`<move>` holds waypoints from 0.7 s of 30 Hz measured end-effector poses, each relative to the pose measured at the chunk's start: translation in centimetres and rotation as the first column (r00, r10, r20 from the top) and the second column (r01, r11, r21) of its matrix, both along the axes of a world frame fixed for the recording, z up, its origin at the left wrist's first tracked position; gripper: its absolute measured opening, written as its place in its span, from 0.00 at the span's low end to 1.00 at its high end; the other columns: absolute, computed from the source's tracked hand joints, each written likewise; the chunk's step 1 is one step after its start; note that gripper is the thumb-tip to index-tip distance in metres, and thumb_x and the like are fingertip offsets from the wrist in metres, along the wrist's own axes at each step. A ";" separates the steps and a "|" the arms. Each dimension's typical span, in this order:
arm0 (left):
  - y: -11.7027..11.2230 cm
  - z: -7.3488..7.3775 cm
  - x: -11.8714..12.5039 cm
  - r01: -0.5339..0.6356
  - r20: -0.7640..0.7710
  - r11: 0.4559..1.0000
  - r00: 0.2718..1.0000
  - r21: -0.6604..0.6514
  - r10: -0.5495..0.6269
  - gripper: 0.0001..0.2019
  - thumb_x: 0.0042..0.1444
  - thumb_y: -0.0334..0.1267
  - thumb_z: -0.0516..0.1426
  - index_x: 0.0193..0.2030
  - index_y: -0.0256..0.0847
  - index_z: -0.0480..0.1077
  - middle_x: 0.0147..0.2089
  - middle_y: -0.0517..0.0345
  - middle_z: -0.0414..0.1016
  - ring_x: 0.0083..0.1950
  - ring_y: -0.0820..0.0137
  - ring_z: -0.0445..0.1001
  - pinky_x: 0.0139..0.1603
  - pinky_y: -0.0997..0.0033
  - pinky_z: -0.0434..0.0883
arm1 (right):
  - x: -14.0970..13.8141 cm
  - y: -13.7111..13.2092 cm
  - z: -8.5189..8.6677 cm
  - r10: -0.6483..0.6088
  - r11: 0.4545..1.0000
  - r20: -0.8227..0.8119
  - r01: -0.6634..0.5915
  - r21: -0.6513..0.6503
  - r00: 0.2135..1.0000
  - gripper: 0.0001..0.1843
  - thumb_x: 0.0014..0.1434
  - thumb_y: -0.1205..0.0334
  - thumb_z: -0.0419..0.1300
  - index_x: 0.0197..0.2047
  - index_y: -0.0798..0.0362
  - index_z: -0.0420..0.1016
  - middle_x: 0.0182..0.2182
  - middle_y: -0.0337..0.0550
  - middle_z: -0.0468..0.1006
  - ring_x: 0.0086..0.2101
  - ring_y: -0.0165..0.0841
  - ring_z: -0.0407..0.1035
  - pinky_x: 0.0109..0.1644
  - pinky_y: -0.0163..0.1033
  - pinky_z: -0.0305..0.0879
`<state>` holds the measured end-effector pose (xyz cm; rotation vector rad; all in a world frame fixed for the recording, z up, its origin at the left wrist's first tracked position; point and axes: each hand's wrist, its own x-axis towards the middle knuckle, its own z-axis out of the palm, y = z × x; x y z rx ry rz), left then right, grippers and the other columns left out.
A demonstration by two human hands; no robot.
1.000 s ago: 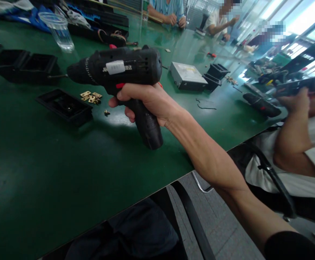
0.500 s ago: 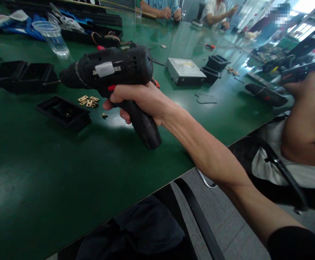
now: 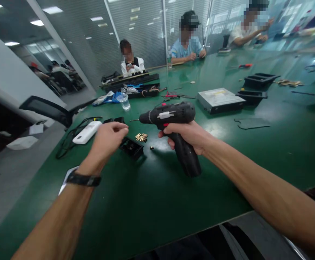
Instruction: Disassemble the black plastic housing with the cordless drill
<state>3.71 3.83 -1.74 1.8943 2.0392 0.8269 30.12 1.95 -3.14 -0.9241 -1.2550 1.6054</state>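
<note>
My right hand (image 3: 194, 135) is wrapped around the grip of a black cordless drill (image 3: 186, 111), index finger by the red trigger. The drill is held above the table, its thin bit (image 3: 134, 120) pointing left. My left hand (image 3: 110, 139), with a dark band on the wrist, has thumb and fingers pinched together near the bit's tip; anything between them is too small to make out. Below the left hand lies a small black plastic box (image 3: 137, 151), partly covered by it. Several brass plates (image 3: 142, 137) and a tiny brass screw (image 3: 151, 148) lie beside the box.
A flat metal-cased unit (image 3: 219, 100) and black trays (image 3: 260, 80) stand at the right. A clear plastic cup (image 3: 124, 103), a white device (image 3: 87, 133) and dark cables (image 3: 67, 142) are at the left. Several people sit along the far side of the green table (image 3: 146, 213).
My left hand has come into view, pinched near the bit. The view has swung left and up. The drill stays in my right hand, still pointing left.
</note>
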 end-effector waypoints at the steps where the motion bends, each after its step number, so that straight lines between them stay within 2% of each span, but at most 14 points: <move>1: 1.0 -0.5 0.1 0.028 -0.042 0.998 0.999 -0.055 -0.030 0.13 0.57 0.41 0.61 0.44 0.38 0.82 0.42 0.53 0.85 0.44 0.63 0.80 0.46 0.68 0.74 | 0.0 0.0 0.0 -0.010 1.000 -0.005 0.010 -0.008 1.000 0.10 0.52 0.68 0.63 0.39 0.55 0.73 0.34 0.43 0.81 0.19 0.26 0.67 0.19 0.33 0.66; 3: 3.4 -1.6 0.5 0.067 -0.145 0.981 0.985 -0.184 -0.094 0.11 0.56 0.40 0.62 0.41 0.39 0.83 0.42 0.52 0.85 0.43 0.64 0.80 0.45 0.69 0.73 | 0.0 0.0 0.1 -0.022 1.000 -0.014 0.022 -0.022 1.000 0.10 0.53 0.68 0.64 0.40 0.55 0.73 0.34 0.42 0.81 0.20 0.26 0.67 0.20 0.33 0.67; 5: 5.4 -2.6 0.9 0.025 -0.246 0.964 0.965 -0.265 -0.092 0.10 0.56 0.43 0.63 0.40 0.41 0.83 0.43 0.50 0.85 0.43 0.63 0.81 0.43 0.68 0.72 | 0.0 0.0 0.1 -0.029 0.999 -0.020 0.028 -0.034 0.999 0.10 0.53 0.67 0.64 0.40 0.55 0.73 0.33 0.42 0.81 0.20 0.26 0.68 0.20 0.33 0.67; 9: 7.5 -3.6 1.5 -0.010 -0.289 0.922 0.951 -0.387 -0.111 0.09 0.51 0.43 0.68 0.36 0.42 0.83 0.42 0.48 0.85 0.41 0.62 0.80 0.40 0.68 0.70 | -0.1 -0.1 0.2 -0.038 0.997 -0.008 0.038 -0.065 0.999 0.07 0.54 0.67 0.64 0.39 0.55 0.73 0.32 0.41 0.81 0.19 0.26 0.67 0.20 0.33 0.64; 12: 7.8 -4.0 1.5 -0.011 -0.270 0.920 0.957 -0.392 -0.103 0.06 0.50 0.39 0.68 0.34 0.41 0.83 0.40 0.49 0.84 0.40 0.63 0.80 0.38 0.69 0.69 | -0.3 -0.3 0.4 -0.028 0.995 0.022 0.029 -0.095 0.999 0.05 0.57 0.67 0.64 0.38 0.57 0.74 0.30 0.40 0.80 0.19 0.25 0.67 0.19 0.32 0.62; 17: 7.8 -4.4 1.2 0.042 -0.187 0.923 0.975 -0.383 -0.122 0.03 0.51 0.34 0.66 0.31 0.39 0.82 0.36 0.52 0.84 0.38 0.65 0.80 0.34 0.72 0.68 | -0.6 -0.6 0.2 0.008 0.994 0.106 0.003 -0.112 0.994 0.05 0.65 0.64 0.63 0.39 0.57 0.75 0.25 0.33 0.76 0.20 0.23 0.67 0.21 0.29 0.61; 19: 7.5 -4.5 1.3 0.052 -0.160 0.935 0.980 -0.350 -0.114 0.03 0.50 0.31 0.65 0.32 0.39 0.82 0.36 0.52 0.84 0.39 0.66 0.80 0.35 0.72 0.68 | -0.8 -0.6 0.1 0.015 0.995 0.150 0.000 -0.100 0.989 0.06 0.66 0.62 0.63 0.38 0.57 0.76 0.22 0.31 0.72 0.19 0.24 0.66 0.21 0.29 0.59; 21: 7.1 -4.5 1.3 0.035 -0.151 0.960 0.985 -0.279 -0.080 0.04 0.51 0.30 0.64 0.34 0.39 0.81 0.39 0.51 0.84 0.41 0.65 0.80 0.39 0.71 0.70 | -1.0 -0.7 0.0 0.006 0.998 0.169 0.006 -0.070 0.986 0.06 0.64 0.62 0.64 0.40 0.57 0.76 0.23 0.33 0.75 0.20 0.24 0.66 0.22 0.30 0.59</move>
